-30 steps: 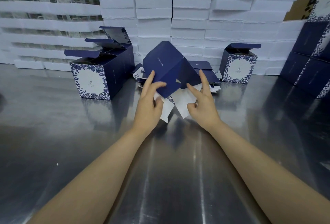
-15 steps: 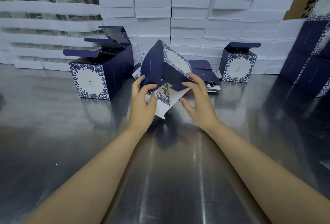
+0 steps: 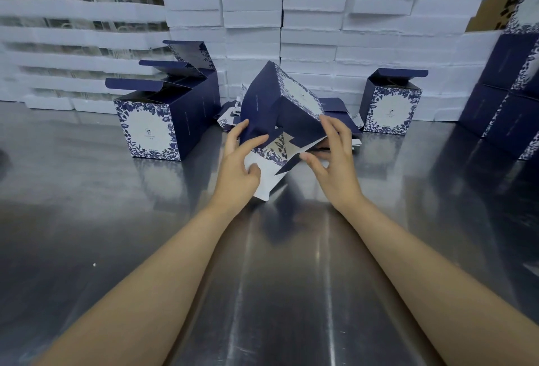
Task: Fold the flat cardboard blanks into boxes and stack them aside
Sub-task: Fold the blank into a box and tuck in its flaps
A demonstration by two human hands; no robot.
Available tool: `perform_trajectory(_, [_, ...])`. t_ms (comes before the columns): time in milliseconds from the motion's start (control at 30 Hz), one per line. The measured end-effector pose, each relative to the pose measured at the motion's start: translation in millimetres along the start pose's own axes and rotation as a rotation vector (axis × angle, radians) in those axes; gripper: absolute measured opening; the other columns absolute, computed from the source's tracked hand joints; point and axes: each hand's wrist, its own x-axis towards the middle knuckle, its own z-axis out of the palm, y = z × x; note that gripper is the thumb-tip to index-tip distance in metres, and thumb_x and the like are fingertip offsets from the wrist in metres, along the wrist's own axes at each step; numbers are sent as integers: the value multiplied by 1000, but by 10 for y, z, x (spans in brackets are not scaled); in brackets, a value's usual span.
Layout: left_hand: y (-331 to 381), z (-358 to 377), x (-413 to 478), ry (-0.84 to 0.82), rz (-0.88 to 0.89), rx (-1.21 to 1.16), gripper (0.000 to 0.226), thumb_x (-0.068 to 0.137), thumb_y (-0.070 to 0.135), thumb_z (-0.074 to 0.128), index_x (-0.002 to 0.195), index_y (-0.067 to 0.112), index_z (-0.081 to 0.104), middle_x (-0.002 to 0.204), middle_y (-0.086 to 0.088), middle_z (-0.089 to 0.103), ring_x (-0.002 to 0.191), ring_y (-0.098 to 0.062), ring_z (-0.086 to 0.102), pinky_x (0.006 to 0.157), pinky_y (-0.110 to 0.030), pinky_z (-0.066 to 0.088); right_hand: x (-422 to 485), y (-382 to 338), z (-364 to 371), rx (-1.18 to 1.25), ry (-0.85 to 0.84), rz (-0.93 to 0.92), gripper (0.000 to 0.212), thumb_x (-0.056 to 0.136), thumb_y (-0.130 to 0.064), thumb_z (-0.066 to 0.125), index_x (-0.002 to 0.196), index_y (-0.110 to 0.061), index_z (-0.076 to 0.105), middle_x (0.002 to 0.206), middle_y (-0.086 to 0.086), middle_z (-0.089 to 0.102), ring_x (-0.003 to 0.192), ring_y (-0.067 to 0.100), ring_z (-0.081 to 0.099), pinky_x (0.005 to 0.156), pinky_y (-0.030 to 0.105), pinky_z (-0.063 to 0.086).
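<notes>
A navy box (image 3: 274, 103) with white floral panels is tilted above the steel table, opened into a tube, its bottom flaps facing me. My left hand (image 3: 239, 170) grips its left side, thumb on a white inner flap. My right hand (image 3: 335, 158) holds the right side, fingers curled round a navy flap. Behind it a pile of flat blanks (image 3: 338, 108) lies on the table. Folded boxes with open lids stand at the left (image 3: 151, 129) and one at the right (image 3: 390, 108).
A wall of stacked white foam boxes (image 3: 315, 15) runs along the back of the steel table (image 3: 277, 292). More navy boxes (image 3: 513, 97) are stacked at the right edge. Brown cardboard (image 3: 495, 0) shows at the top right.
The blank has gone from a flat folded sheet to an opened square tube. Both hands shifted down to its bottom flaps, and the flaps are bending inward.
</notes>
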Motion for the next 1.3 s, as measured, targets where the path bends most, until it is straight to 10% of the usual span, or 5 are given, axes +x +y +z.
perform_trajectory(133, [101,-6,-33,-78,64,-24,51,83,-16,43,122,11,64,153,2,32,121,15,40,84,-10,41,18,-19,-33,-18,148,64,64,84,-9,74,140,-9,44,130,2,32,105,-14,46,82,8,47])
perform_trajectory(300, [190,38,-42,-56,155,-54,47,103,16,30,150,18,28,158,6,22,143,-1,24,117,-26,25,37,-49,-33,73,248,161,58,80,-10,78,130,-9,48,129,-1,37,84,-3,55,70,11,49])
perform_trajectory(500, [151,-8,28,36,141,-30,66,100,51,27,153,15,9,156,20,18,139,13,19,109,-8,20,-6,-181,174,274,212,277,53,75,-12,82,112,-21,46,118,-3,64,94,3,68,74,14,51])
perform_trajectory(600, [94,-80,36,20,169,-47,75,90,66,28,150,26,5,160,9,14,146,-13,22,117,-27,24,-31,-223,213,277,179,304,49,73,-14,84,97,-31,44,105,-10,68,83,2,70,71,22,56])
perform_trajectory(1300, [64,-98,60,351,125,190,57,91,16,65,141,23,40,154,-4,25,127,24,20,83,11,22,-114,-325,246,93,-153,169,43,87,-16,69,106,-45,45,114,-27,56,72,12,68,72,42,58])
